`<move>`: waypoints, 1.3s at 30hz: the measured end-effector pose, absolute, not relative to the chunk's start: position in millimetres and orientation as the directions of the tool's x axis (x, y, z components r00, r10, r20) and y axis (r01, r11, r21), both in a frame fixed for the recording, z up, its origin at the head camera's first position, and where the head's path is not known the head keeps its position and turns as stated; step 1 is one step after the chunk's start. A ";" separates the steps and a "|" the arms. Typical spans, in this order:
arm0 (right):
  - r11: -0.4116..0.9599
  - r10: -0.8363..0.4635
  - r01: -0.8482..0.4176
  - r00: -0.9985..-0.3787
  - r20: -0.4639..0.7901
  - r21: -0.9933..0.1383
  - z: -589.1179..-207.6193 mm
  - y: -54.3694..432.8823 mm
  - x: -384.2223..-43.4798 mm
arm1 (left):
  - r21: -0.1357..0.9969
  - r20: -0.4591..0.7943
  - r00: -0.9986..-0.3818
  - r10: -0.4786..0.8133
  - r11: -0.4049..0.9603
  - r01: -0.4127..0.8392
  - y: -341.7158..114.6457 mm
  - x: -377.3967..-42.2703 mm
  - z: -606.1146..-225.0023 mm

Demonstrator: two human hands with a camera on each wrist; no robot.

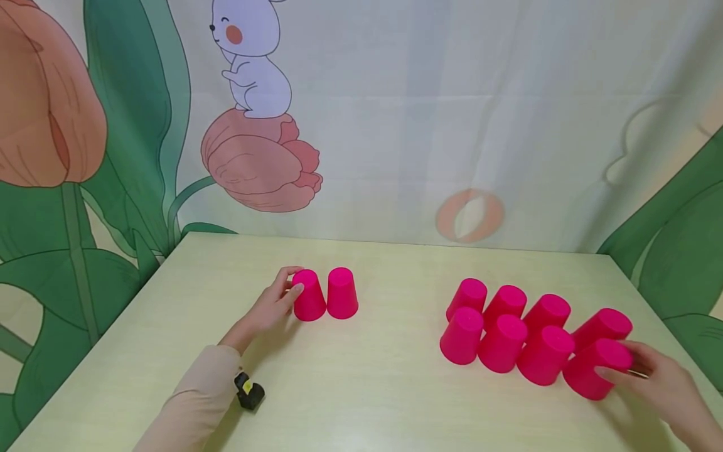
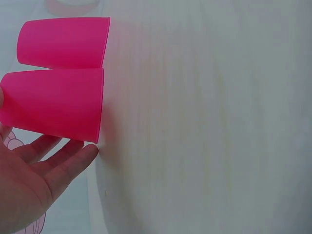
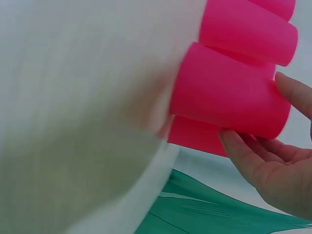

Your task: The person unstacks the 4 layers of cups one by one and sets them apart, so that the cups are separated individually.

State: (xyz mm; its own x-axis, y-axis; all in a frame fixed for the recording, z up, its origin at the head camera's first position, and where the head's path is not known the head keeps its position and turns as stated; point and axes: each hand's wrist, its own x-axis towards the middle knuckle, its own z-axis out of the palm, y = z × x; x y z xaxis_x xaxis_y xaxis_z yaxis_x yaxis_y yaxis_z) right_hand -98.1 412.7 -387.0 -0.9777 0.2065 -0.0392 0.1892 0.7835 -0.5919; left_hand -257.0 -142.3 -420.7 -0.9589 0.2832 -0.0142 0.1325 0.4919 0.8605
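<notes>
Two bright pink plastic cups stand upside down side by side at the middle left of the table. My left hand [image 1: 277,304] holds the left one [image 1: 310,300], thumb on its near side and fingers along its outer side; the other cup [image 1: 342,294] is beside it. On the right, several matching cups stand upside down in two rows. There my right hand [image 1: 658,376] grips the nearest end cup [image 1: 597,370] between thumb and fingers. The right wrist view shows this gripped cup [image 3: 229,92] with the fingers under its side and its neighbours close by.
Both cup groups sit on a pale wooden table [image 1: 373,389], with a wide gap between them. A black strap piece [image 1: 248,392] shows by the left sleeve [image 1: 198,389]. Behind the table hangs a printed curtain [image 1: 384,125] with tulips and a rabbit.
</notes>
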 end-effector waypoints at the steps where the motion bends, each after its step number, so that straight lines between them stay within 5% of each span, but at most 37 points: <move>1: 0.784 0.209 0.188 -0.977 -0.033 -0.592 -385.0 410.8 -98.1 | 0.860 -0.012 -0.959 0.282 0.492 0.134 -142.2 -257.2 -420.6; 10: 0.775 0.266 0.091 -0.945 0.192 -0.625 -359.7 388.2 -98.0 | 0.859 -0.016 -0.960 0.279 0.495 0.129 -142.0 -256.7 -418.1; 14: 0.744 0.283 0.116 -0.947 0.153 -0.658 -348.3 364.7 -105.1 | 0.864 -0.021 -0.960 0.280 0.488 0.124 -142.2 -255.8 -417.3; 39: 0.603 -0.093 -0.222 -0.973 0.209 -0.766 -352.2 237.6 -155.7 | 0.870 -0.013 -0.956 0.292 0.475 0.133 -143.2 -255.4 -417.8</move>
State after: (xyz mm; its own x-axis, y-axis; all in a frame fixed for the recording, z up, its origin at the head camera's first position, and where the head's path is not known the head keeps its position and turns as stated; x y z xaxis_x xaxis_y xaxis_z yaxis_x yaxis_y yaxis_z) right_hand -155.7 237.6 -352.2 -0.9734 -0.0932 0.2093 -0.2225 0.6025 -0.7664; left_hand -255.4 -143.2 -417.8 -0.9562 0.2924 -0.0131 0.1335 0.4754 0.8696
